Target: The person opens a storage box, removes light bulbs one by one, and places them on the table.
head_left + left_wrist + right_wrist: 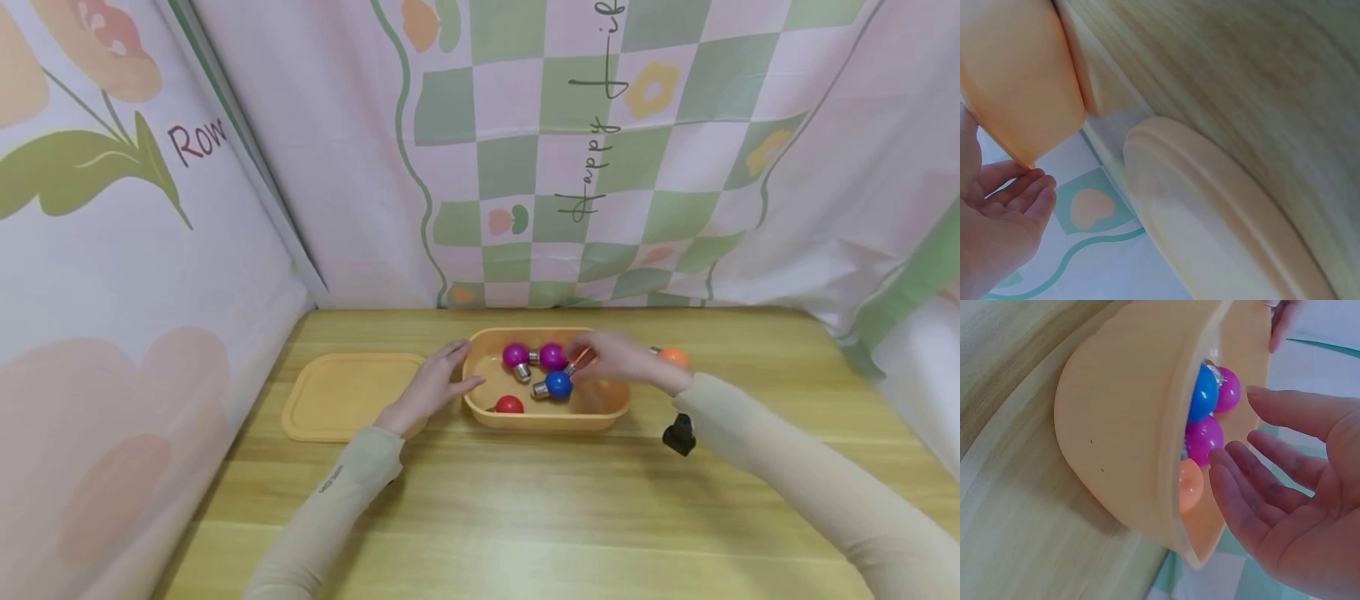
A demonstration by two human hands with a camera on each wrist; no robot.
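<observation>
An orange plastic box (547,422) holds several small coloured bulbs with silver screw bases. Two magenta bulbs (516,356) lie toward its back, a blue bulb (558,384) near the middle and a red bulb (509,405) by the front wall. My right hand (606,357) hovers over the right half of the box, fingers spread and loosely bent with nothing between them. Below its fingertips in the right wrist view lies an orange bulb (1190,485). At the box's left end, my left hand (429,385) touches the rim, thumb and fingers apart.
A flat orange lid (348,396) lies on the wooden table (480,508) left of the box, partly under my left hand. Another orange bulb (673,357) sits on the table to the right, behind my right wrist. Patterned curtains (577,150) hang along the back.
</observation>
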